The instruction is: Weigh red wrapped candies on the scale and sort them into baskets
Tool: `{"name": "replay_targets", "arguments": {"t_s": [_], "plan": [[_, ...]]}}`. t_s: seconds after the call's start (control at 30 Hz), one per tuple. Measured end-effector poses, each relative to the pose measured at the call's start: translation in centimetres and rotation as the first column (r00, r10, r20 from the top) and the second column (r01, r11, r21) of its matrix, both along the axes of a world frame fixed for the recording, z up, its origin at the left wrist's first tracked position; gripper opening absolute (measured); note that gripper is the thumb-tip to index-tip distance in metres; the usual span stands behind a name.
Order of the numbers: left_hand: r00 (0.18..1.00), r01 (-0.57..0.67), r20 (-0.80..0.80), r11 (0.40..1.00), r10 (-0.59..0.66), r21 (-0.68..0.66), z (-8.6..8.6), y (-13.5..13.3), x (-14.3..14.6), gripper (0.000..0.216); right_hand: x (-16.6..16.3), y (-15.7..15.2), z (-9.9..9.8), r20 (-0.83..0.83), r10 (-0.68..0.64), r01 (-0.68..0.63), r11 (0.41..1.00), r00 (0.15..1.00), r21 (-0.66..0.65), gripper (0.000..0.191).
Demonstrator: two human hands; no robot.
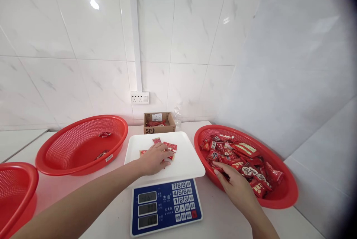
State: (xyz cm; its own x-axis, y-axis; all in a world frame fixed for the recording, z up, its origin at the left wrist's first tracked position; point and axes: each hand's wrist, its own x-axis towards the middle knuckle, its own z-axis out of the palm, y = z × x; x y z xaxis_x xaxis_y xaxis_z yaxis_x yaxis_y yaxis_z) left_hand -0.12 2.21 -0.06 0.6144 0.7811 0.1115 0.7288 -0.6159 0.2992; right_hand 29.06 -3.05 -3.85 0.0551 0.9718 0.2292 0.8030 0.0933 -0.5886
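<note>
My left hand [154, 159] is over the white weighing tray [189, 161] of a digital scale. Its fingers curl down on small red wrapped packets [170, 146], which lie flat around the fingertips; the palm hides part of them. At the near left rim of a red oval basket [279, 204] is my right hand [231, 181], thumb and fingers stretched out and apart, with nothing seen between them. Inside that basket lies a heap of red snack packets [237, 164] with white and gold print. The scale's blue keypad panel [167, 209] faces me below the tray.
A red perforated basket [80, 123] with a couple of packets stands left of the scale. Another red basket [16, 168] is cut off at the left edge. Behind the tray are a cardboard box [159, 129] holding red packets and a clear plastic bottle [177, 116], near the tiled wall.
</note>
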Motion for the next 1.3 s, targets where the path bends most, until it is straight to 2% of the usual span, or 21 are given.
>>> {"name": "replay_targets", "arguments": {"t_s": [0.2, 0.5, 0.77, 1.0, 1.17, 1.3], "plan": [[0.998, -0.057, 0.011, 0.998, 0.057, -0.026, -0.3, -0.1, -0.7, 0.044, 0.0, -0.1, 0.1, 0.011, 0.004, -0.004, 1.0, 1.0, -0.015, 0.04], [0.999, -0.041, 0.003, 0.999, 0.041, -0.033, 0.5, -0.4, -0.5, 0.023, -0.1, 0.0, 0.2, 0.011, 0.002, -0.002, 1.0, 1.0, -0.014, 0.04], [0.989, -0.137, -0.06, 0.989, 0.133, -0.054, -0.5, 1.0, 1.0, 0.061, 0.0, 0.1, 0.2, 0.014, 0.015, -0.015, 0.999, 1.0, -0.038, 0.042], [0.98, -0.123, -0.172, 0.986, 0.102, -0.114, -1.1, 2.0, 2.3, 0.059, -0.1, -0.2, 0.3, 0.0, 0.006, -0.006, 1.0, 1.0, -0.015, 0.041], [0.975, -0.148, -0.189, 0.98, 0.121, -0.133, -0.4, 2.1, 1.9, 0.062, 0.1, -0.1, 0.1, -0.001, 0.018, -0.018, 1.0, 1.0, -0.011, 0.04], [0.968, -0.201, -0.189, 0.965, 0.168, -0.168, 0.6, 2.8, -0.3, 0.062, -0.5, 0.1, 0.6, 0.009, 0.045, -0.045, 0.997, 0.999, 0.064, 0.038]]}}
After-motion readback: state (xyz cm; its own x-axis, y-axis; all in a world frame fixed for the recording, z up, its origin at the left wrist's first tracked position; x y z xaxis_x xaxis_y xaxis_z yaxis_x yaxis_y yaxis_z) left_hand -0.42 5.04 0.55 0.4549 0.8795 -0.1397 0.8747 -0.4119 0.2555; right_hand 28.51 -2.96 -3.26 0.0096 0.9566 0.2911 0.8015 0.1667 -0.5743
